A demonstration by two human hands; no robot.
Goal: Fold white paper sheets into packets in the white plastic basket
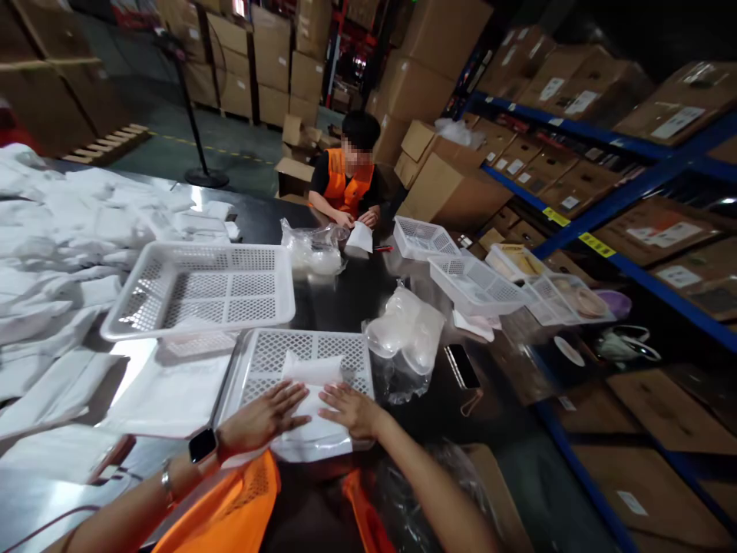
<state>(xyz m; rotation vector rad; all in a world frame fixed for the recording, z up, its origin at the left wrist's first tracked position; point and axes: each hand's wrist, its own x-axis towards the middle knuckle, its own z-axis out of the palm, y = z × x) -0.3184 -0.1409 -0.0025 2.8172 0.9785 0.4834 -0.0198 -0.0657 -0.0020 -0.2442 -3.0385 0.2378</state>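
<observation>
My left hand point(269, 415) lies flat with its fingers stretched out on the left side of a white packet point(314, 418). On the packet's right side rests my right hand point(352, 411), its fingers also spread. The packet's upper part is folded or puffed up beyond my fingertips. Beneath it is a white perforated plastic basket point(360, 349), its mesh showing around the packet. I cannot tell what the packet contains. A clear bag of rounded white items point(406, 330) lies just right of the basket.
An empty-looking white basket point(199, 330) stands ahead on the left, beside a heap of white packets point(86, 207). A phone point(462, 367) lies at right, near several small baskets point(475, 284). Across the table, a co-worker point(348, 177) in an orange vest handles a white packet point(360, 238).
</observation>
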